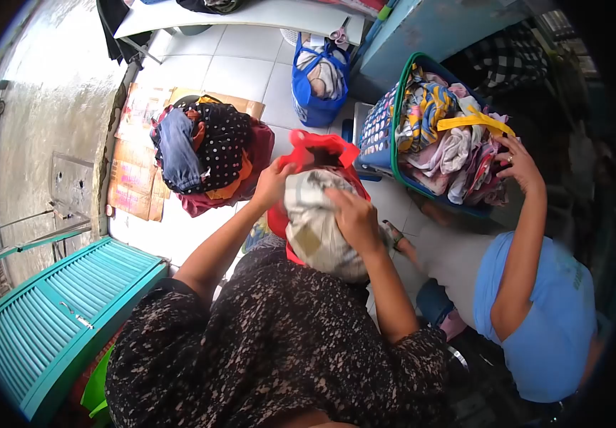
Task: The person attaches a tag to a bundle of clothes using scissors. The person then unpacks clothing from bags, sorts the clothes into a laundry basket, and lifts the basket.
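Observation:
In front of my body is a red bag [351, 153] with its mouth open. A bundle of off-white cloth [311, 232] bulges over its near side. My left hand [274, 184] is closed on the bag's left rim, thumb near the top edge. My right hand [354, 220] grips the off-white cloth from the right, its fingers bent into the fabric. The inside of the bag looks dark, and its contents are mostly hidden by the cloth.
Left of the bag, a heap of clothes [215, 146] sits by flattened cardboard [131, 182]. A blue bag [311, 110] of cloth stands ahead. At right, another person's hand [520, 165] touches clothes in a green-rimmed basket [396, 135]. A turquoise louvred gate [73, 307] stands at left.

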